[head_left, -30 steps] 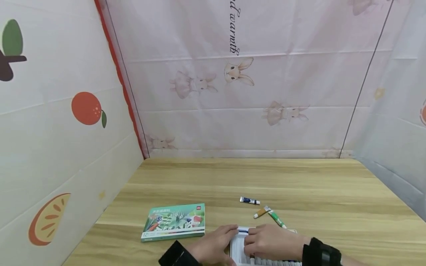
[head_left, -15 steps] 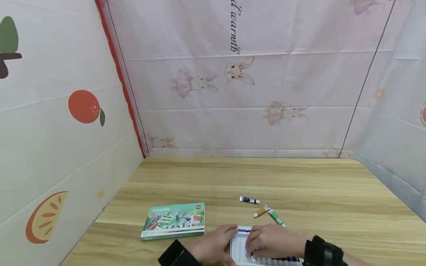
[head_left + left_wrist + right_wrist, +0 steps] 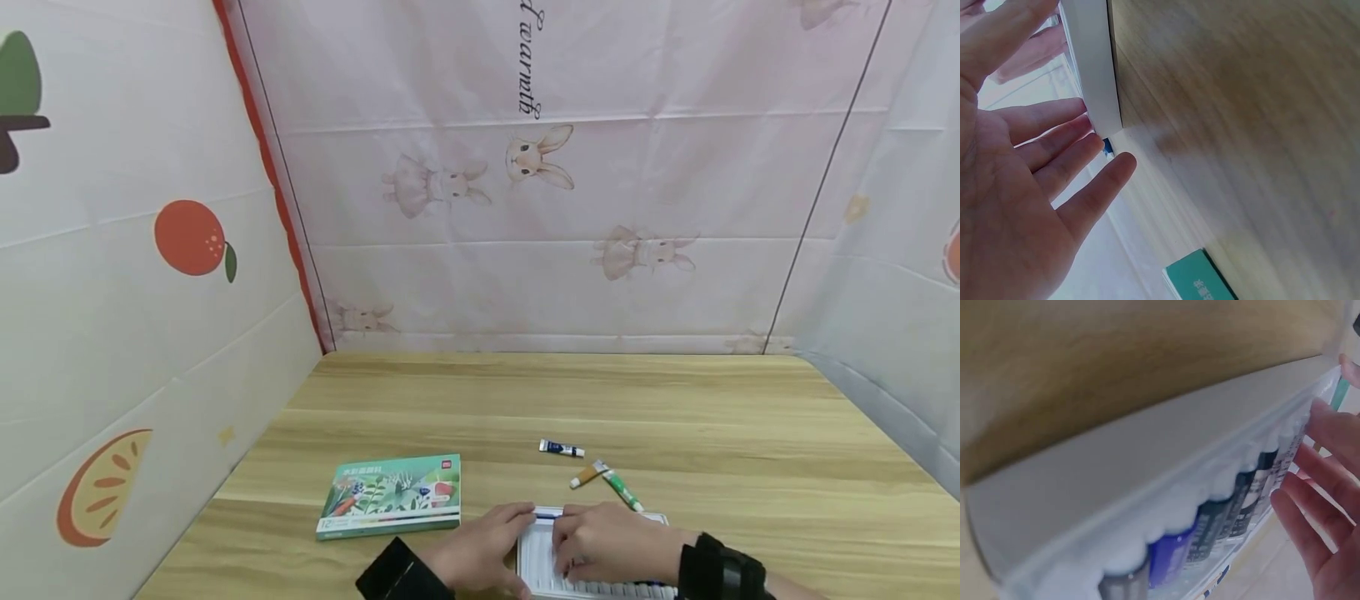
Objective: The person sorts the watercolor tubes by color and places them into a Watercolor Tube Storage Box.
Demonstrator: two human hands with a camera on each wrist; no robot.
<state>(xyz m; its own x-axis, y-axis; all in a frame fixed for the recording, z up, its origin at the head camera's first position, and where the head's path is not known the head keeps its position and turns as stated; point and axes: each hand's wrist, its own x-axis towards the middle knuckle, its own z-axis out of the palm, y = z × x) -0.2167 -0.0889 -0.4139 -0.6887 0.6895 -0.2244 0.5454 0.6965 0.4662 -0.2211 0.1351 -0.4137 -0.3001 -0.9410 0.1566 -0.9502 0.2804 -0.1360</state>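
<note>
I see almost no change over the last second: both hands stay on the white paint tray (image 3: 534, 557) at the near edge of the worktop (image 3: 675, 425). My left hand (image 3: 480, 557) rests against the tray's left wall, fingers straight, its grip wide and holding nothing. My right hand (image 3: 611, 546) lies flat over the tubes in the tray (image 3: 1235, 506), fingers relaxed. A blue tube (image 3: 547, 517) sits at the tray's far end, between both sets of fingertips. Three loose tubes (image 3: 596, 475) remain beyond the tray, the green box (image 3: 392, 496) to its left.

The desk is viewed from above by the head camera; the white tray (image 3: 536, 558) is seen close-up by both wrist cameras.
</note>
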